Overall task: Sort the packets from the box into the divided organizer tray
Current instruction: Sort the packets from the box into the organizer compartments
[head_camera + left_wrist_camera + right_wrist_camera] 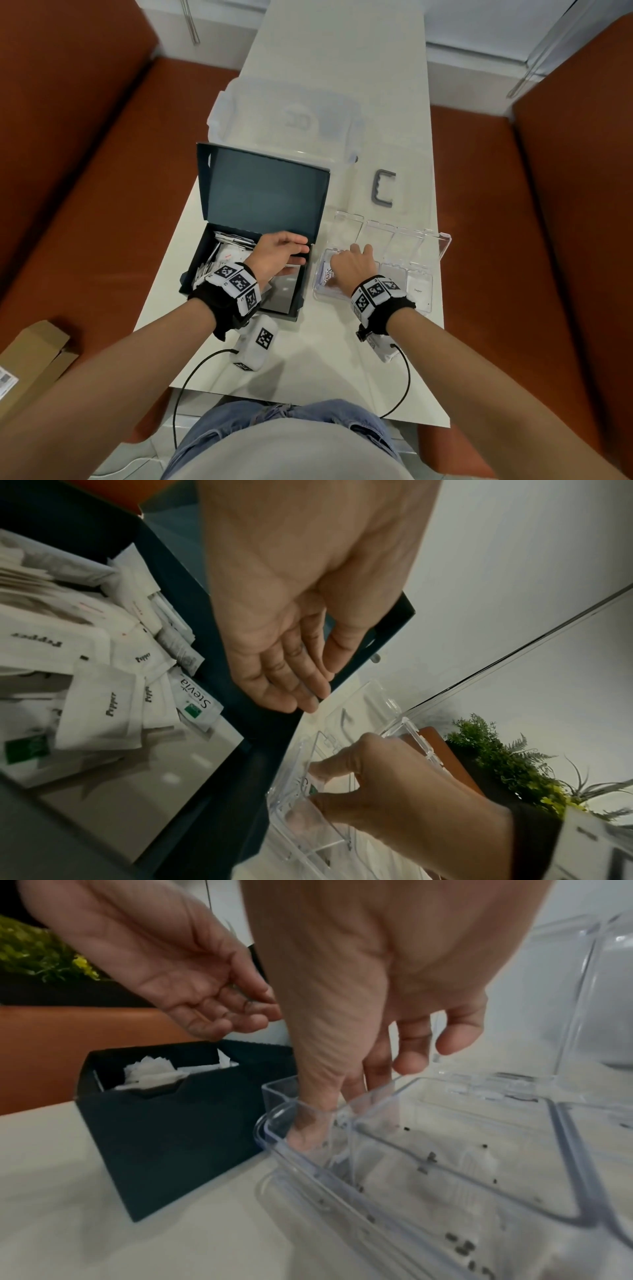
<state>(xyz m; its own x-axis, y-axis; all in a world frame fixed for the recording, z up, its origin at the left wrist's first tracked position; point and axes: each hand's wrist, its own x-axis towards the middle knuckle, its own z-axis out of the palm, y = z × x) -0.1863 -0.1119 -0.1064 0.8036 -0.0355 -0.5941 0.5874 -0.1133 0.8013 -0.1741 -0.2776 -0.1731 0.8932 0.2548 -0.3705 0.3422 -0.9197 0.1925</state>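
Head view. A dark blue cardboard box (246,260), rectangular with its hinged lid stood open, is seen left of centre on a smooth white table (342,85). White paper packets (226,257) are heaped in its left half. The left hand (279,255) is held over the box, fingers extended and loose, nothing gripped. Just right of the box lies a clear hard-plastic organizer tray (424,274), divided into square compartments, lids raised. The right hand (351,265) is lowered into the leftmost compartment, above a Stevia packet (329,275). A Sugar packet (418,291) is lodged in a compartment further right.

Left wrist view. Flat matte sachets printed "Pepper" (103,707) and one printed "Stevia" (197,699) are recorded at centre left. The palm is shown flat and empty.

Right wrist view. Thumb and fingertips (308,1123) are dipped inside the transparent tray wall (428,1164); whether anything is pinched cannot be told.
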